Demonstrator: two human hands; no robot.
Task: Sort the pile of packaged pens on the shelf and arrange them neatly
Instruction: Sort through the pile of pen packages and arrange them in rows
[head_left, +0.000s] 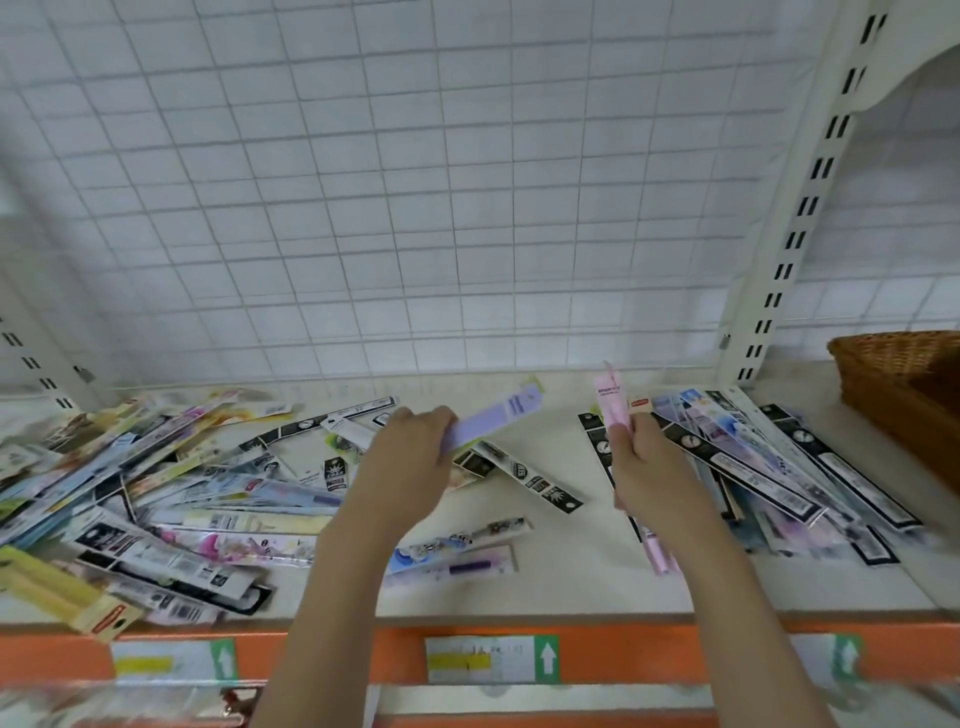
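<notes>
Cream shelf (561, 587), white wire-grid backing (415, 208)

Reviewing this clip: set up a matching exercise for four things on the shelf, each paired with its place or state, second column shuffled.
Column one:
1. lilac pen pack
2. pink pen pack
3. wicker basket
4. jumbled pile of pen packs

Column two:
A. far right of the shelf
B. gripped in the left hand
C. spread over the left side of the shelf
D. gripped in the right hand

Pairs: 1-B, 2-D, 3-A, 4-C
</notes>
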